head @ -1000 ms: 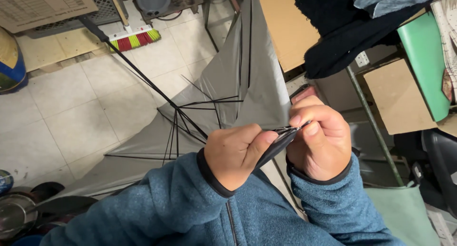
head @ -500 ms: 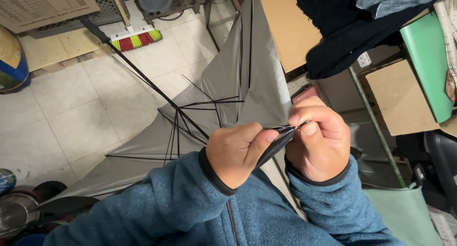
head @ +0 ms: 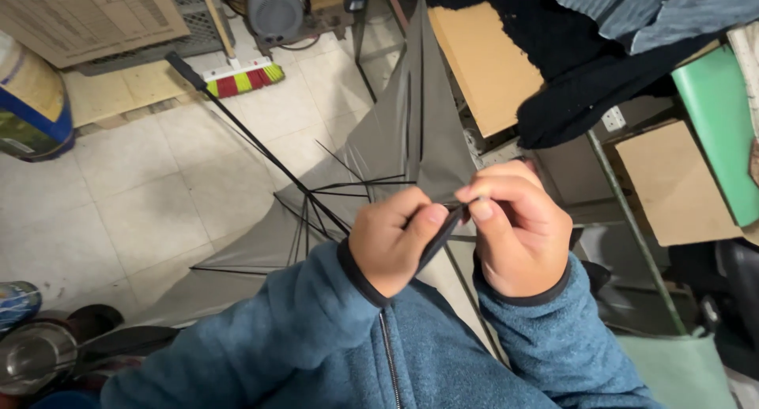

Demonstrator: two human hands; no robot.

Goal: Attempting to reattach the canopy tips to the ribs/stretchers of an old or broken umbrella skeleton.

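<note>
Close under the camera, the left hand (head: 391,243) and right hand (head: 518,231) each keep a closed grip on a dark strap (head: 439,235) at the edge of the grey umbrella (head: 411,140), pinched between thumbs and fingers. Blue fleece sleeves (head: 316,338) cover the near view. The canopy and its ribs (head: 332,191) hide the floor behind. Farther off lie a broom (head: 241,78), a barrel (head: 32,100) and cardboard (head: 486,61).

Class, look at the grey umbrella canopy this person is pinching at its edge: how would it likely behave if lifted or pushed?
The grey umbrella canopy sags in folds between thin ribs, so the fabric is probably floppy and light. The ribs look slender and may bend easily. The left hand and right hand pinch its edge, suggesting thin cloth.
</note>
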